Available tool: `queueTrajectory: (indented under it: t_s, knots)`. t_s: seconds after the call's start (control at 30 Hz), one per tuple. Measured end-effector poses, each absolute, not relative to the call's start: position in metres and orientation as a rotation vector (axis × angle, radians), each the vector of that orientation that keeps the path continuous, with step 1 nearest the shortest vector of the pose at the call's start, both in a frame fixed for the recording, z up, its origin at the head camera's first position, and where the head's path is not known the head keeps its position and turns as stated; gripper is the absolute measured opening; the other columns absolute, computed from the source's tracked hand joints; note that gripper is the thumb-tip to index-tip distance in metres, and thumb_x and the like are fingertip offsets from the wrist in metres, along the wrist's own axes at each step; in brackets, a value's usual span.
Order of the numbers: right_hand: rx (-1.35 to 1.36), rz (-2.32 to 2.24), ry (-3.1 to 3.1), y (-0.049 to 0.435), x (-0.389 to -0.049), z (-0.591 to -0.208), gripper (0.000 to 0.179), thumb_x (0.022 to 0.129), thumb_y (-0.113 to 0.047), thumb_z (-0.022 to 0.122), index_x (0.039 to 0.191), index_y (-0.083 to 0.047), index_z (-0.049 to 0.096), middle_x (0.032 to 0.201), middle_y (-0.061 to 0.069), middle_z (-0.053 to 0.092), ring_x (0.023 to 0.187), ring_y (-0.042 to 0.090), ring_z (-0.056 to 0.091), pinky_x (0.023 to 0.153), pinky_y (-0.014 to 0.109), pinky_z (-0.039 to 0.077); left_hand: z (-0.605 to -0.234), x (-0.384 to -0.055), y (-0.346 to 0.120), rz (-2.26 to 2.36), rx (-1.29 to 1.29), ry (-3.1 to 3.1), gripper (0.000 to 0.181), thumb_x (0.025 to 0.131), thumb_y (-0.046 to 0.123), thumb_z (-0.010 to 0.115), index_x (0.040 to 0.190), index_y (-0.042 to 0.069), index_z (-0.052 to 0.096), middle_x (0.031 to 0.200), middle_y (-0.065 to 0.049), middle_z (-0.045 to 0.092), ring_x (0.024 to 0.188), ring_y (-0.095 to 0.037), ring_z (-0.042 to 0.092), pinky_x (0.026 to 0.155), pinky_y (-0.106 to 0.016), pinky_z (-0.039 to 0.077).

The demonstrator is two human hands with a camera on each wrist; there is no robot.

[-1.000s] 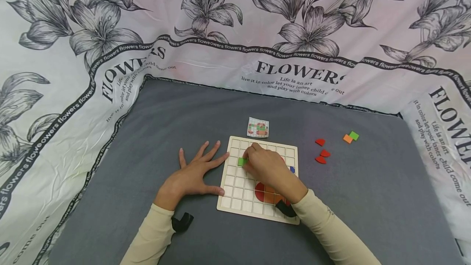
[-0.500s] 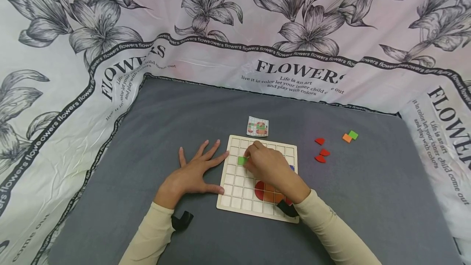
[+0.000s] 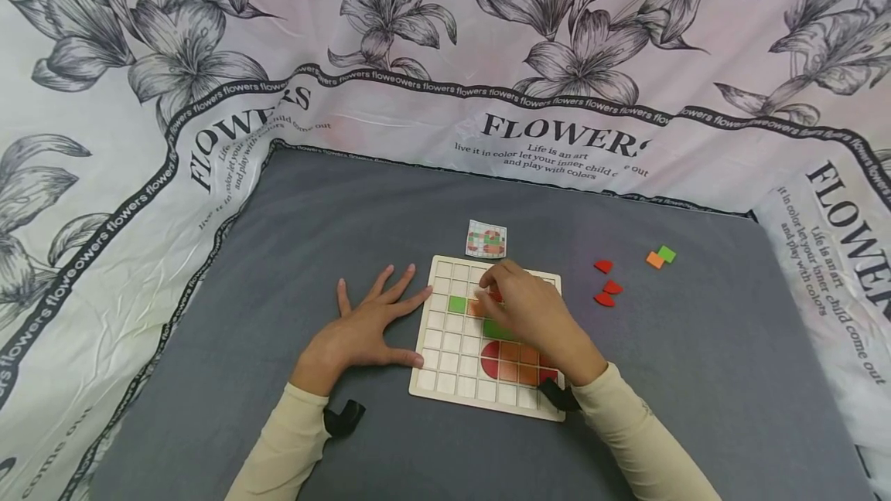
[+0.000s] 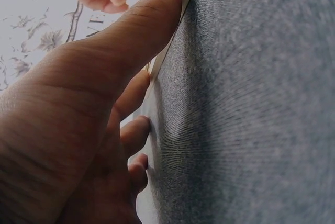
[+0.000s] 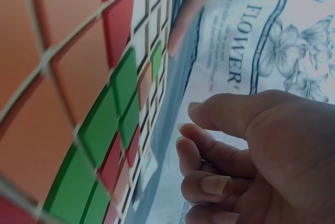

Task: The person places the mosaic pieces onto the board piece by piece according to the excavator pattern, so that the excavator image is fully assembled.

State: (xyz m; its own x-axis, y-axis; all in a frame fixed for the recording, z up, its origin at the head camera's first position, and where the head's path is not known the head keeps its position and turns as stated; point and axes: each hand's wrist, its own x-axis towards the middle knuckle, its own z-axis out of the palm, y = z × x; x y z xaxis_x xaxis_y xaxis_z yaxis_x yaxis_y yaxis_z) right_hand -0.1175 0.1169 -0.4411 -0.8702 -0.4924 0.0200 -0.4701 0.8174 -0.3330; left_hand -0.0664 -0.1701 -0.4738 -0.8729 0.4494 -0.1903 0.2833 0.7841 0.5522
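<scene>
A light wooden grid board lies on the grey cloth. My left hand has its fingers spread, with thumb and index finger touching the board's left edge. Over the upper part of the board hovers my right hand; in the right wrist view its loosely bent fingers are apart from the board and hold nothing. A green square tile sits in a cell, with an orange tile to its right. Other green tiles and a red-and-orange rounded shape fill cells lower down. My right hand hides part of the pattern.
A small printed card with a coloured grid pattern lies just beyond the board. Several red quarter-round pieces lie to the right. Farther right, an orange square touches a green square. A flower-printed cloth borders the table.
My right hand has lifted off the tiles and shifted right, uncovering the orange tile beside the green one and the green tiles below. The left hand stays at the board's edge.
</scene>
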Motion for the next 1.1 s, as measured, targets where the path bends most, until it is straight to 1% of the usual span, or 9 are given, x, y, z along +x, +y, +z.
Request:
queueTrajectory:
  t_s: [0.17,0.33,0.5,0.57,0.67,0.73,0.8,1.0,1.1]
  knots:
    - [-0.722,-0.562,2.963,0.134,-0.120,-0.440,0.018,0.100,-0.028,0.076,0.107,-0.011,0.073,0.100,0.003,0.066,0.074,0.014,0.061,0.059,0.034,0.052,-0.474,-0.065,-0.170,0.761,0.556,2.661,0.110,0.077,0.067,0.086,0.168,0.035,0.032,0.178,0.001,0.010,0.165,-0.035,-0.001,0.108,-0.085,-0.018]
    - [-0.632,-0.605,3.000,0.155,-0.126,-0.440,0.020,0.100,-0.027,0.076,0.110,-0.010,0.074,0.103,0.005,0.068,0.070,0.016,0.059,0.057,0.034,0.050,-0.473,-0.065,-0.171,0.763,0.549,2.664,0.110,0.077,0.066,0.087,0.167,0.034,0.033,0.178,0.001,0.011,0.165,-0.034,-0.001,0.109,-0.085,-0.018]
    - [-0.520,-0.604,3.059,0.178,-0.133,-0.438,0.021,0.101,-0.026,0.073,0.112,-0.008,0.074,0.104,0.008,0.068,0.078,0.022,0.066,0.059,0.040,0.054,-0.475,-0.064,-0.172,0.764,0.543,2.667,0.110,0.077,0.067,0.087,0.168,0.034,0.033,0.178,0.001,0.011,0.165,-0.034,-0.001,0.109,-0.085,-0.018]
    - [-0.478,-0.605,3.083,0.187,-0.134,-0.436,0.020,0.102,-0.026,0.072,0.111,-0.008,0.074,0.104,0.008,0.068,0.081,0.023,0.067,0.058,0.042,0.054,-0.476,-0.064,-0.171,0.768,0.544,2.663,0.111,0.077,0.067,0.087,0.168,0.034,0.032,0.178,0.001,0.010,0.165,-0.035,-0.002,0.109,-0.084,-0.019]
    - [-0.419,-0.610,3.115,0.202,-0.136,-0.434,0.019,0.102,-0.025,0.072,0.111,-0.008,0.074,0.103,0.009,0.068,0.078,0.024,0.065,0.053,0.040,0.050,-0.475,-0.064,-0.170,0.774,0.553,2.662,0.111,0.077,0.067,0.086,0.168,0.034,0.032,0.178,0.001,0.010,0.165,-0.034,-0.002,0.109,-0.084,-0.019]
    - [-0.396,-0.612,3.133,0.212,-0.137,-0.432,0.019,0.102,-0.024,0.072,0.112,-0.008,0.074,0.103,0.011,0.067,0.074,0.025,0.063,0.051,0.038,0.048,-0.475,-0.064,-0.170,0.774,0.561,2.666,0.111,0.077,0.067,0.086,0.168,0.034,0.032,0.178,0.001,0.010,0.165,-0.034,-0.002,0.109,-0.085,-0.018]
    - [-0.376,-0.619,3.146,0.219,-0.138,-0.432,0.021,0.102,-0.024,0.072,0.113,-0.007,0.074,0.104,0.012,0.067,0.073,0.026,0.063,0.051,0.039,0.048,-0.475,-0.065,-0.169,0.765,0.563,2.672,0.111,0.077,0.067,0.086,0.168,0.034,0.032,0.178,0.001,0.011,0.165,-0.034,-0.001,0.109,-0.085,-0.017]
    - [-0.290,-0.594,3.186,0.237,-0.142,-0.434,0.030,0.100,-0.023,0.074,0.120,-0.001,0.071,0.110,0.018,0.067,0.087,0.034,0.069,0.062,0.054,0.055,-0.476,-0.066,-0.170,0.742,0.554,2.673,0.111,0.077,0.068,0.086,0.168,0.034,0.031,0.178,0.002,0.010,0.165,-0.034,-0.002,0.109,-0.085,-0.017]
    - [-0.234,-0.550,3.190,0.245,-0.144,-0.436,0.034,0.100,-0.023,0.074,0.124,0.001,0.070,0.116,0.022,0.065,0.087,0.037,0.069,0.065,0.058,0.055,-0.475,-0.066,-0.170,0.749,0.561,2.676,0.111,0.077,0.067,0.087,0.168,0.033,0.032,0.178,0.001,0.011,0.165,-0.034,-0.001,0.109,-0.085,-0.017]
